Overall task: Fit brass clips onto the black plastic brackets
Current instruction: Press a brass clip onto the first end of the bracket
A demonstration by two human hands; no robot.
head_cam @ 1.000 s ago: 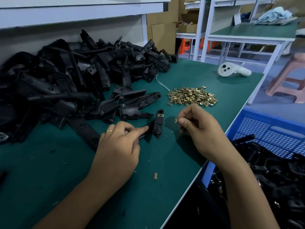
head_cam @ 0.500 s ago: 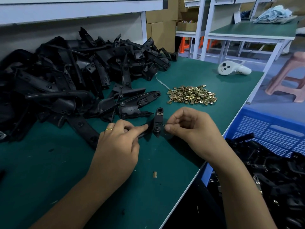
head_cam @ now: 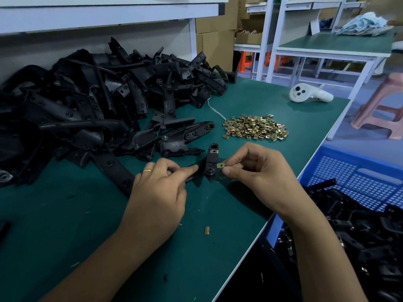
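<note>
Left hand [head_cam: 157,192] is gripping a black bracket [head_cam: 210,164] already wearing one clip while right hand [head_cam: 257,173] is pinching a second brass clip [head_cam: 221,165] beside it, huge bracket pile [head_cam: 98,101] still waiting.

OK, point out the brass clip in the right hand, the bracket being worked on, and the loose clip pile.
brass clip [head_cam: 221,165], head view, on its flat face.
bracket [head_cam: 212,160], head view, mid-body below the fitted clip.
clip pile [head_cam: 255,127], head view, middle of the heap.
</note>
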